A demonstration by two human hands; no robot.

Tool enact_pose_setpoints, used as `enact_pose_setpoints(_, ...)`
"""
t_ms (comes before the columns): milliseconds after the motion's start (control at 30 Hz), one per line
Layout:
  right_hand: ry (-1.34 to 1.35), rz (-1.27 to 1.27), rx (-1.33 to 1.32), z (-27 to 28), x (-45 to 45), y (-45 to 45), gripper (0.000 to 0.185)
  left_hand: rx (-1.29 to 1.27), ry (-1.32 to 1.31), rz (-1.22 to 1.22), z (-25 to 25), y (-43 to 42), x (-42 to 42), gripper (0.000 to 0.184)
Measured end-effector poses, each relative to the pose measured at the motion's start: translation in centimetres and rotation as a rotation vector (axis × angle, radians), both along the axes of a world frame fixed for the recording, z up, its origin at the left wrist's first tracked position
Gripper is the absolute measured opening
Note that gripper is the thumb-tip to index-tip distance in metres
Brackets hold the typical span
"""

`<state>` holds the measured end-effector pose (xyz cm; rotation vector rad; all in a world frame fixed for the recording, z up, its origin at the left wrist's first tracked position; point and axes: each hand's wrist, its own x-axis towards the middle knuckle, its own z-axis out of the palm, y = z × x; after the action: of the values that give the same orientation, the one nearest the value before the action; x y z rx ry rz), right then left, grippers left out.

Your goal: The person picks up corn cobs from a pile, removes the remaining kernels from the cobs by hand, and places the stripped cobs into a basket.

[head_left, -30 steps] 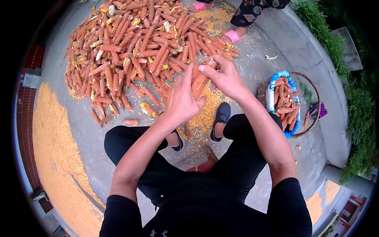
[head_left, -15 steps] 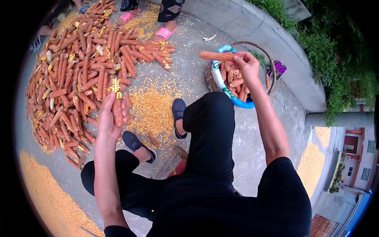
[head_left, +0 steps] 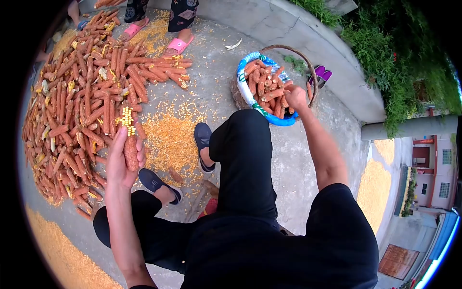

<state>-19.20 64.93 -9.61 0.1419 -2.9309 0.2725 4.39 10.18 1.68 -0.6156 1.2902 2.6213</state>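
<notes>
My left hand (head_left: 126,156) is closed round the lower part of a corn cob (head_left: 130,149), whose upper end still bears yellow kernels. It is held upright beside the large pile of reddish cobs (head_left: 77,111). My right hand (head_left: 295,98) is over the right rim of a basket (head_left: 244,89) lined with blue and white plastic, its fingers pressed together. Many stripped cobs (head_left: 262,79) lie in the basket, right by those fingers. Whether a cob is between them is too unclear to see.
Loose kernels (head_left: 168,139) cover the ground before my shoes. A person in pink slippers (head_left: 178,45) stands beyond the pile; another foot shows at upper left. Purple shoes (head_left: 322,74) lie behind the basket handle (head_left: 308,62). More kernels (head_left: 62,255) spread at lower left.
My hands have parted. The stripped cob that my right hand held over the basket is no longer distinct, and that hand is lower. The view has swung right; my left hand keeps its part-kernelled cob.
</notes>
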Motion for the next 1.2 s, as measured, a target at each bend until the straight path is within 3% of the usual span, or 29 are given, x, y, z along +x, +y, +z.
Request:
enact_pose_setpoints(133, -0.044, 0.068, -0.027, 0.4, -0.2, -0.2, 0.024, 0.042, 0.031, -0.026, 0.2, 0.1, 0.2, 0.041)
enact_pose_setpoints(233, -0.097, -0.043, -0.064, 2.6, -0.6, -0.3, 0.024, 0.077, 0.041, -0.043, -0.3, 0.2, -0.1, 0.042)
enact_pose_setpoints(300, -0.143, -0.088, -0.199, 1.8, -2.1, 0.1, 0.025, 0.071, 0.062, -0.038, -0.2, 0.3, 0.1, 0.044)
enact_pose_setpoints(333, -0.241, -0.143, -0.353, 4.8, -0.8, -3.7, 0.026, 0.091, 0.069, -0.018, -0.1, 0.3, 0.1, 0.045)
enact_pose_setpoints(400, -0.358, 0.003, -0.571, 7.6, 1.0, -9.3, 0.028, 0.121, 0.142, -0.046, 0.1, 0.4, 0.2, 0.038)
enact_pose_setpoints(533, -0.535, 0.344, -0.886, 11.7, 6.0, -23.0, 0.028, 0.096, 0.214, -0.061, 0.6, 1.1, -0.1, 0.042)
enact_pose_setpoints(700, -0.64, 0.694, -0.903, 14.2, 11.1, -36.1, 0.046, 0.045, 0.159, -0.061, 1.5, 1.7, 0.0, 0.045)
enact_pose_setpoints(833, -0.344, 0.751, -0.72, 15.1, 13.0, -41.5, 0.052, -0.122, 0.218, -0.02, 0.3, 1.6, 0.0, 0.053)
enact_pose_setpoints(1067, -0.231, 0.713, -0.855, 11.0, 13.9, -44.5, 0.042, -0.92, 0.334, 0.272, -3.1, 2.6, -0.5, 0.056)
enact_pose_setpoints(1200, -0.146, 0.7, -0.889, 10.4, 13.1, -44.9, 0.036, -1.073, 0.145, 0.135, -1.8, 3.2, -0.1, 0.052)
